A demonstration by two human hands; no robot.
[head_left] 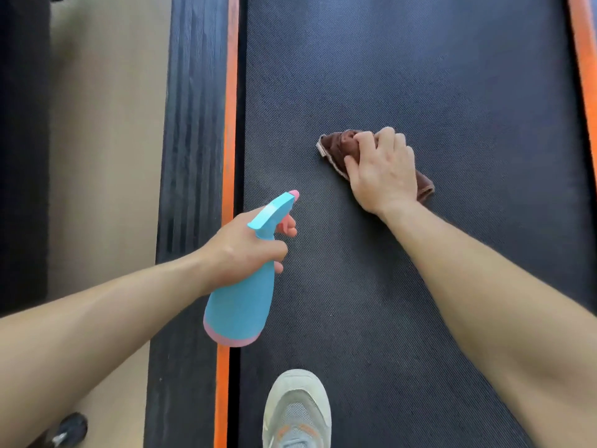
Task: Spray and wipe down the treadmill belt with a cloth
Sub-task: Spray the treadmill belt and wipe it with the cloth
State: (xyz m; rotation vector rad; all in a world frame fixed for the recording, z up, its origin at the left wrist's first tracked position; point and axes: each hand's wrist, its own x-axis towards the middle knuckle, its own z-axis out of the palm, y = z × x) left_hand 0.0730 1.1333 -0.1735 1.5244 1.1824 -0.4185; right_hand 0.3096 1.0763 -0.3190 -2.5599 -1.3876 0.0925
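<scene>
Crumpled brown cloth (339, 147) is clutched by right hand (382, 176) at one o'clock, blue plastic spray bottle (240, 299) by left hand (245, 250); slipping is risked if dark textured belt (420, 76) is overwetted.

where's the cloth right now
In the head view the brown cloth lies bunched on the treadmill belt, right of centre, gripped under the right hand. It is ahead and right of the spray bottle.
</scene>
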